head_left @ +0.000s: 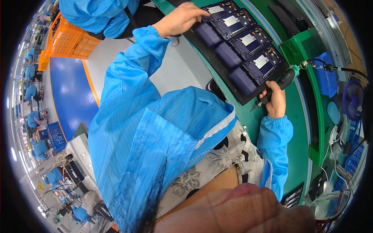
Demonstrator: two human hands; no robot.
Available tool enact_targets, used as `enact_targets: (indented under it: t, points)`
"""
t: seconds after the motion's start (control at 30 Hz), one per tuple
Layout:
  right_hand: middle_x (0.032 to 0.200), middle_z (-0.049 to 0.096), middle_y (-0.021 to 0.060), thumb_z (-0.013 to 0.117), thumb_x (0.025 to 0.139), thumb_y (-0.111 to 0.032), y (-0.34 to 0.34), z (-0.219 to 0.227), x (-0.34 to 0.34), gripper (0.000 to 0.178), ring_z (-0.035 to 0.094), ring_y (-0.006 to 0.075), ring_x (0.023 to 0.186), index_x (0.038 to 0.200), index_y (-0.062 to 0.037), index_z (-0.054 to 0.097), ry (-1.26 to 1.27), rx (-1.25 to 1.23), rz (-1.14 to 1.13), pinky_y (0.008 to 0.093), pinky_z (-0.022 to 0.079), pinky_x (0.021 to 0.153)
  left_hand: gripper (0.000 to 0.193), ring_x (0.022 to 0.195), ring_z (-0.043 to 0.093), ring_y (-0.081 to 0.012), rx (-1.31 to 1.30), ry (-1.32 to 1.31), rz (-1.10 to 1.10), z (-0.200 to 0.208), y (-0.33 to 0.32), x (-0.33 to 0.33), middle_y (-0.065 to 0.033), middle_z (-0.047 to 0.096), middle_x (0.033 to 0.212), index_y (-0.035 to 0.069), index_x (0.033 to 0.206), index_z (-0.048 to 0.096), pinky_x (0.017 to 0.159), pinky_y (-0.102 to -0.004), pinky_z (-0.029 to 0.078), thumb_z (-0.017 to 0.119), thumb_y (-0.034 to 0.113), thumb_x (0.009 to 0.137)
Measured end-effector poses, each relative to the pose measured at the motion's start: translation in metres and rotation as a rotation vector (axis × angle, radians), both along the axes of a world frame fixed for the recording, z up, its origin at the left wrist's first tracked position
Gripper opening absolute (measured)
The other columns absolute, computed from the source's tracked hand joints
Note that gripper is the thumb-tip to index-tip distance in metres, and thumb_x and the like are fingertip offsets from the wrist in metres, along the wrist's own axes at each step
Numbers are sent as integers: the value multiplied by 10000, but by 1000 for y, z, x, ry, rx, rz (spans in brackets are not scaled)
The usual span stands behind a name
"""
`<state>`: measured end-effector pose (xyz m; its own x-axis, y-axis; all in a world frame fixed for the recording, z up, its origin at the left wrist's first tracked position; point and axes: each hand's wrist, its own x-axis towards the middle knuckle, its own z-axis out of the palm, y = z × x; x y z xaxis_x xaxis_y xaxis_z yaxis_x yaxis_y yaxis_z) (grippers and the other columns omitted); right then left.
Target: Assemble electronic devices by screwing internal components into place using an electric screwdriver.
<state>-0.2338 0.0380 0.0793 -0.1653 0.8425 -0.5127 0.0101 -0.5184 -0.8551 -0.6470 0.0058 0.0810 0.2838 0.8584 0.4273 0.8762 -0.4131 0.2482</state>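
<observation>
Several opened dark devices with purple casings, inner boards and silver-white rectangles lie in a row on a black tray. My left hand reaches over the far end of the row, fingertips together on the edge of the farthest device; whether a small part is between them is hidden. At the near end of the row, my right hand is wrapped round an electric screwdriver with a black body and a green top. Its thin tip points down-left, beside the tray's near corner and apart from the devices.
Tray and devices rest on a green bench mat. Along the far side run a green frame, a blue bin, a purple fan and the screwdriver's black cable. Beside the bench are a person in blue clothing and an orange crate.
</observation>
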Motion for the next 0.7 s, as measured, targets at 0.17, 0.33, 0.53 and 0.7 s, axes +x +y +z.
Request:
enact_targets:
  t: [0.17,0.33,0.53,0.7]
  points:
    - [680,542,61,614,838,-67,-6,4,8,91,527,141,524,862,-3,553,-30,-4,47,295,468,447,288,985,611,-333,119,-371,78,9,8,-1,-162,646,1040,13,1122,652,889,-409,485,577,161,887]
    - [694,548,74,617,834,-83,-6,6,-4,104,528,147,527,851,4,563,-66,-10,-9,303,475,467,204,1007,604,-336,-33,-266,-39,2,9,-25,-156,656,1050,9,961,699,901,-398,477,610,172,876]
    - [699,544,63,624,833,-87,-5,-5,0,105,527,134,537,849,-21,543,-75,8,-57,297,474,473,594,1161,535,-309,134,84,-290,11,-2,1,-106,631,1099,88,1213,625,1062,-483,359,666,524,812]
    - [701,544,58,626,836,-105,-9,2,-7,117,520,128,533,861,-29,540,-140,39,-93,291,464,467,655,1130,559,-314,100,119,-345,-10,-12,30,-96,614,1027,76,1106,625,1062,-477,393,795,465,608]
